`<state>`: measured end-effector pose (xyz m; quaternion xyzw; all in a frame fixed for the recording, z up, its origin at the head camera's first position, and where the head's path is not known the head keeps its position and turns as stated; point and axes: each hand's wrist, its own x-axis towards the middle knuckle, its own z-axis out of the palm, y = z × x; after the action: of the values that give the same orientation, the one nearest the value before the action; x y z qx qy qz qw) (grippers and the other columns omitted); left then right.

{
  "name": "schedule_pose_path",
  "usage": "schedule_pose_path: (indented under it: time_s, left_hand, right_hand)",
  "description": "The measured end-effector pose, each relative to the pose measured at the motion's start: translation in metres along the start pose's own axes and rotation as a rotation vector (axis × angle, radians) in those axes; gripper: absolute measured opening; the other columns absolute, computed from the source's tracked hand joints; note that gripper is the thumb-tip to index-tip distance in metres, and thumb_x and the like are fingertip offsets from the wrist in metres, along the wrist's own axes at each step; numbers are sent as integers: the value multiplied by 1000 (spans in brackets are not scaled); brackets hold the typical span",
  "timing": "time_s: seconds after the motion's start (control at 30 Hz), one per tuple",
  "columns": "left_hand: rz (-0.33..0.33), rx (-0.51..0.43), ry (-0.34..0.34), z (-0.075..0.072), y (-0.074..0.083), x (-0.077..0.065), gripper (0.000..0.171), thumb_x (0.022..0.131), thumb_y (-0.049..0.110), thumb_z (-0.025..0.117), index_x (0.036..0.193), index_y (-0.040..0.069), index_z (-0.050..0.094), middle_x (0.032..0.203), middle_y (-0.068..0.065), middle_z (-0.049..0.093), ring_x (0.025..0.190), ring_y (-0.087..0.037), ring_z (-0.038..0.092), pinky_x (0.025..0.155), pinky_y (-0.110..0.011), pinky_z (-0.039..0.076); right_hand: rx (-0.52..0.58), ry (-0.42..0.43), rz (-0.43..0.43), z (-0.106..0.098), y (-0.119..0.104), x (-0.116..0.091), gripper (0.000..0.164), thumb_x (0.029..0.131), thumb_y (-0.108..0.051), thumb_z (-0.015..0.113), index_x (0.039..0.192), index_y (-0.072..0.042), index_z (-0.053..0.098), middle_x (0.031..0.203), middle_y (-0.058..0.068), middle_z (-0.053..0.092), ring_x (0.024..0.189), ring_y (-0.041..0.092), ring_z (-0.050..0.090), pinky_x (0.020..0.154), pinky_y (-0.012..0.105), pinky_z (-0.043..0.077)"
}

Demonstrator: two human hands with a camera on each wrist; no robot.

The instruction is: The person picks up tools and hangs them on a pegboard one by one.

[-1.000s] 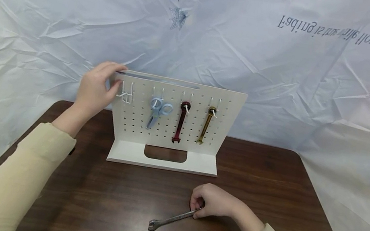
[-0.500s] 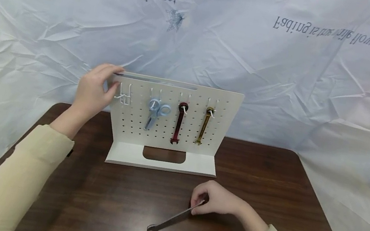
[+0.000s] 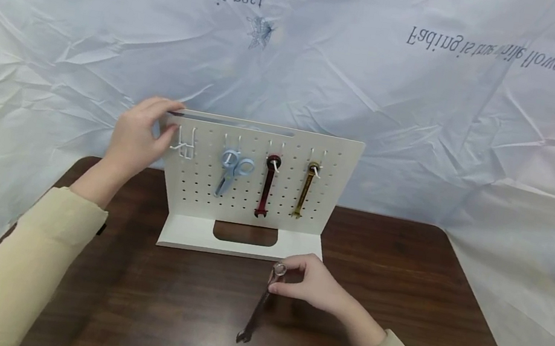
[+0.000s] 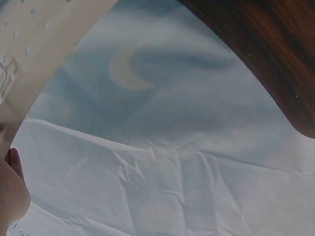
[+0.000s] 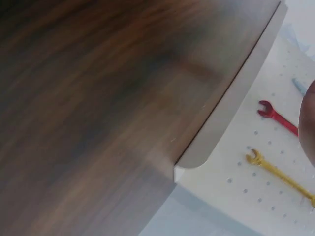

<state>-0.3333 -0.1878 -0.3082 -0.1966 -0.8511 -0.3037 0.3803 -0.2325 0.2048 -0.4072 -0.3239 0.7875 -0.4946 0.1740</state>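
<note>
My left hand (image 3: 137, 134) grips the upper left corner of a white pegboard stand (image 3: 191, 207), its thumb on the front face and fingers over the top edge. Only part of that hand shows at the edge of the left wrist view. In my right hand (image 3: 310, 286) is a dark metal wrench (image 3: 256, 313), pinched near its ring end. The wrench slants down over the table, open jaw lowest, in front of the stand's base. Light blue scissors (image 3: 231, 170), a red wrench (image 3: 266, 186) and a yellow wrench (image 3: 305, 193) hang on the board.
A white wire hook (image 3: 186, 148) with nothing on it sits at the board's upper left. The stand rests on a dark brown wooden table (image 3: 392, 278). Behind and beside the table hangs a crinkled pale sheet (image 3: 315, 81) with printed lettering.
My right hand has moved left and toward the stand, swinging the wrench from a flatter slant to a steeper one, ring end up. My left hand keeps its grip on the pegboard.
</note>
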Motion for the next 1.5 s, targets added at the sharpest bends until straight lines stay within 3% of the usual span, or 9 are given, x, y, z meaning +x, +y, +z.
schedule_pose_path:
  time_s: [0.4,0.7,0.77,1.03,1.27,1.5]
  left_hand:
    - [-9,-22,-2,-3,1,4,37,85,-13,74,121,-3,76,117,-23,77,111,-42,71,93,-54,54]
    - [-31,-26,-4,-5,3,5,37,86,-12,74,121,-2,76,118,-23,77,113,-41,71,93,-54,53]
    - [-30,-25,-5,-5,3,5,37,86,-12,74,121,-2,76,118,-22,77,112,-41,71,92,-53,53]
    - [-37,-42,-15,-4,1,7,36,86,-12,75,120,-2,77,117,-22,77,110,-40,71,93,-53,53]
    - [-50,-52,-36,-7,3,10,35,86,-11,78,119,-1,78,118,-24,77,108,-42,72,92,-52,52]
    - [-44,-58,-49,-10,4,12,35,86,-11,79,120,-1,78,116,-23,78,107,-42,73,92,-51,52]
  right_hand:
    - [72,243,14,14,-23,33,8,87,-1,82,90,3,77,93,14,78,86,1,68,81,19,58]
    - [197,383,40,18,-42,64,14,88,1,81,98,8,75,88,-11,75,81,0,69,74,18,60]
    - [211,396,28,19,-45,72,14,87,2,82,98,9,76,89,-9,75,82,0,70,74,19,61]
    - [159,428,-60,29,-61,102,13,86,1,83,97,7,78,100,23,79,86,0,70,81,20,60]
    - [140,415,-86,40,-75,129,14,87,-4,85,98,4,80,101,21,80,82,-3,68,78,19,59]
    - [202,428,-111,51,-89,161,16,88,-4,85,101,5,81,107,22,80,81,-6,69,74,13,57]
